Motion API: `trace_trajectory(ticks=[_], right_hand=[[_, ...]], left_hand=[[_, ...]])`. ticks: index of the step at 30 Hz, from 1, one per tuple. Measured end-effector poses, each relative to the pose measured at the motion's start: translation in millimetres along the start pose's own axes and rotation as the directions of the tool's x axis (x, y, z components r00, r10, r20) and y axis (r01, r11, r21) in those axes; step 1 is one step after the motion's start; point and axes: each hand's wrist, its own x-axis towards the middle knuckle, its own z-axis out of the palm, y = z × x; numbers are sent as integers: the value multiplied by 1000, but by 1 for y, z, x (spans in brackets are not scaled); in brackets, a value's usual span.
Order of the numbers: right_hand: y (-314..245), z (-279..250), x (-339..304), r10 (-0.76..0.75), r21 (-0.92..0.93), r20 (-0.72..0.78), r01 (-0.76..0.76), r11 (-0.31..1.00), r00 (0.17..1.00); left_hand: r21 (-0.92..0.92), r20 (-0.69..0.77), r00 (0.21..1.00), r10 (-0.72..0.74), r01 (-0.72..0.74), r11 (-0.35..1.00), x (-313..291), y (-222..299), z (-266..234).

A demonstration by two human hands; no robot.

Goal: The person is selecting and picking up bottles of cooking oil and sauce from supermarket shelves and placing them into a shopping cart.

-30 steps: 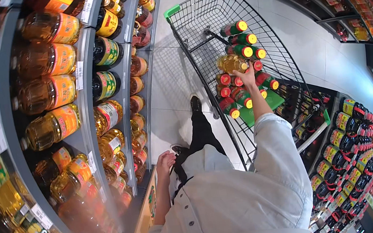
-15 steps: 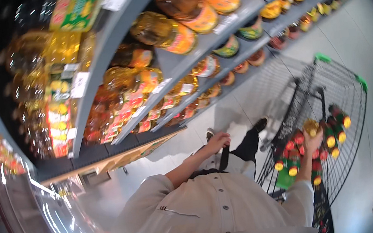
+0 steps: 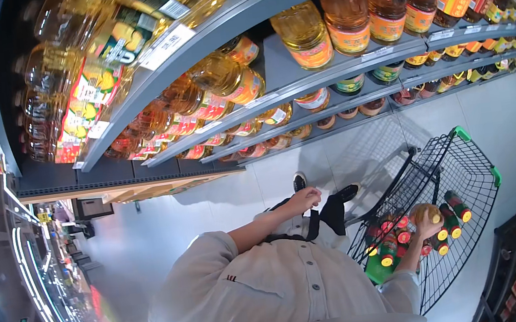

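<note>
My right hand (image 3: 429, 227) reaches into the wire shopping cart (image 3: 461, 133) at the right and is wrapped round a golden, see-through oil bottle (image 3: 421, 212). Its lower part is hidden among the other goods. Around it lie several small dark bottles (image 3: 388, 252) with yellow caps and red or green labels. In front of my waist, my left hand (image 3: 305, 200) is loosely closed with its fingers curled. Nothing shows in it, and it is apart from the shelves and the cart.
Grey shelves (image 3: 349, 64) curve along the left and far side, filled with large oil bottles (image 3: 303, 34). Pale floor tiles (image 3: 213, 216) lie between shelf and cart. Another dark shelf (image 3: 512, 258) stands beyond the cart at the right. My shoes (image 3: 300, 180) are near the cart.
The view has swung, so the shelves and cart appear shifted. The oil bottle in my right hand sits lower among the small bottles and more tilted. My left hand stays near my waist.
</note>
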Motion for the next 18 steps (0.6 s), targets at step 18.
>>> trace_trajectory(ticks=[18], right_hand=[[-307,-351,-174,-341,852,186,21,523,921]], left_hand=[[-239,516,820,248,-140,961,-33,41,-16]])
